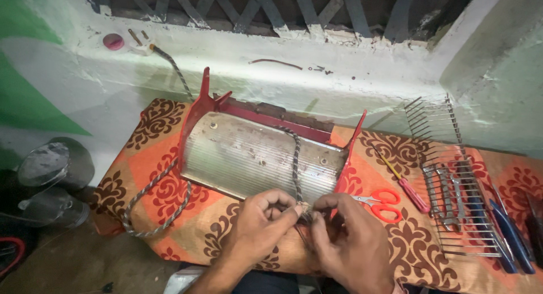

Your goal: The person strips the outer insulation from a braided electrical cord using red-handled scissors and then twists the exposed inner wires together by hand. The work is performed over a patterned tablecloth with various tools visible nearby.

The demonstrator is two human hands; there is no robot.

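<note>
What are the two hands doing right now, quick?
Left hand: closed, pinching the braided cord at its end.
Right hand: closed, pinching the same cord end from the other side.

Tabletop (pixel 226 237): covered by an orange cloth with brown and red floral print. Lying on it:
- heater body (pixel 257 152), ribbed metal reflector between red end plates, rear side up;
- braided cord (pixel 155 200), grey-and-white, looping off the left edge (its plug rests on the ledge behind);
- scissors (pixel 380 202), red-handled;
- screwdriver (pixel 404 184), red and yellow handle;
- wire grille (pixel 452 175), right side;
- spanners (pixel 442 195) under the grille;
- blue-handled pliers (pixel 512 232) at far right.
</note>
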